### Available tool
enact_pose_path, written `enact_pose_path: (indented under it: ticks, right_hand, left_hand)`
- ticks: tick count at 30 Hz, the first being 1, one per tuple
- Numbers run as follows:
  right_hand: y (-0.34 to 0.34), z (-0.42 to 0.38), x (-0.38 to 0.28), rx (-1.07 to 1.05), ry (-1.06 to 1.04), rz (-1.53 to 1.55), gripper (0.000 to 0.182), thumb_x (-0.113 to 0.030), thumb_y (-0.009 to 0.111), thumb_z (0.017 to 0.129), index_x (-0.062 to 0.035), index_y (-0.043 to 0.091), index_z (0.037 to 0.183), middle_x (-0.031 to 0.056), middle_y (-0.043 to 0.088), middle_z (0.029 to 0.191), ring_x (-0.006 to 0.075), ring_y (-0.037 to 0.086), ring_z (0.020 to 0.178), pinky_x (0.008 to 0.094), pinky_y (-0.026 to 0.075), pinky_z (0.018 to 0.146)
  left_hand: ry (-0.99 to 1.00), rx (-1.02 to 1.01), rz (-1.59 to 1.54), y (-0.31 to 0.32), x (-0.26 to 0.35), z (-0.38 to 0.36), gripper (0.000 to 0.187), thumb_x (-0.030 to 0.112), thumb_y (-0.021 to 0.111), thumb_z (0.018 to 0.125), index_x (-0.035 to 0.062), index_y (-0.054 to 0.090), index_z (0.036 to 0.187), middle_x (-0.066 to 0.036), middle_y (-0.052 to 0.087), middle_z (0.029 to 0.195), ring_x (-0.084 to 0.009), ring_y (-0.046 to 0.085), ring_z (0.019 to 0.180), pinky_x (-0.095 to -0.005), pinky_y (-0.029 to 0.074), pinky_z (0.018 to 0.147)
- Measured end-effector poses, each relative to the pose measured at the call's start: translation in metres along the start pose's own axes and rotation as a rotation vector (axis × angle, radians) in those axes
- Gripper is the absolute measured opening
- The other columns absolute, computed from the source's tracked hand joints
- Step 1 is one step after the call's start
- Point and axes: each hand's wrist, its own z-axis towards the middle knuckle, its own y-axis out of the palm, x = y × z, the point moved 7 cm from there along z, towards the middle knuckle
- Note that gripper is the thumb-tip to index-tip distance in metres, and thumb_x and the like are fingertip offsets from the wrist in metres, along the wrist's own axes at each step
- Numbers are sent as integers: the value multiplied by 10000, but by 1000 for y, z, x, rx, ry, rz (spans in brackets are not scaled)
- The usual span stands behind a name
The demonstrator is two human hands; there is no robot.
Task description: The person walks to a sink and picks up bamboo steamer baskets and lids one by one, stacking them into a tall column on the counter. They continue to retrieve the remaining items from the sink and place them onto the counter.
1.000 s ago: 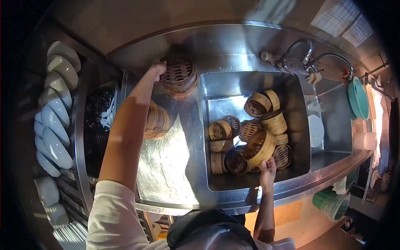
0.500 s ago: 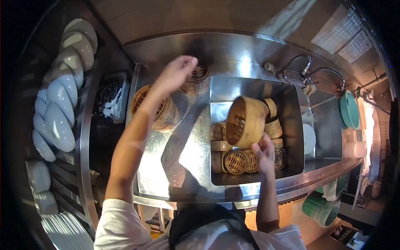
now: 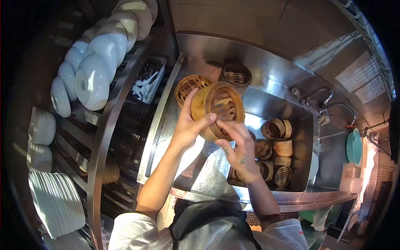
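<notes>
A round bamboo steamer basket (image 3: 201, 109) with a slatted base is held up over the steel counter, tilted so its inside shows. My left hand (image 3: 188, 125) is wrapped round its left side, thumb at the lower rim. At its lower right edge is my right hand (image 3: 240, 152), fingers bent against the rim. Behind it on the counter stand a light bamboo steamer (image 3: 189, 85) and a darker steamer stack (image 3: 236, 76). Several more bamboo steamers (image 3: 283, 148) lie in the sink (image 3: 300, 125) to the right.
A metal rack (image 3: 109, 137) on the left holds white plates (image 3: 92, 85) and a basket of white spoons (image 3: 146, 88). Taps (image 3: 323, 100) stand at the sink's back. A green basin (image 3: 354, 146) sits at the far right.
The view has turned. The held steamer has moved from above the sink to above the counter at left. My left hand has come down from the dark stack and taken hold of it too.
</notes>
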Motion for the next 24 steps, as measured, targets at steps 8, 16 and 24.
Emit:
enact_pose_path:
  ticks: [8, 16, 24]
  right_hand:
    - [-29, -31, 72, 318, 413, 409, 446, -324, 477, 901, -15, 462, 1221, 149, 505, 1184, 232, 504, 1044, 357, 406, 848]
    - [-12, -9, 82, 173, 545, 951, 600, -432, 365, 929, 4, 287, 1335, 133, 434, 1271, 213, 460, 1116, 370, 419, 863]
    - [-2, -13, 84, 110, 638, 968, 529, -345, 431, 922, 2, 332, 1309, 109, 494, 1207, 198, 507, 1083, 349, 458, 856]
  left_hand:
    - [-177, -19, -231, -18, -1, 10, 634, 86, 602, 774, 0, 278, 1312, -163, 472, 1193, -239, 505, 1077, -342, 426, 932]
    - [-302, -84, -318, -15, -9, 23, 439, 221, 568, 793, -37, 469, 1134, -168, 568, 1062, -257, 582, 947, -370, 482, 850]
    - [-350, -188, -473, -25, -19, 34, 447, 264, 529, 771, -37, 519, 1101, -185, 591, 1021, -284, 597, 900, -393, 505, 796]
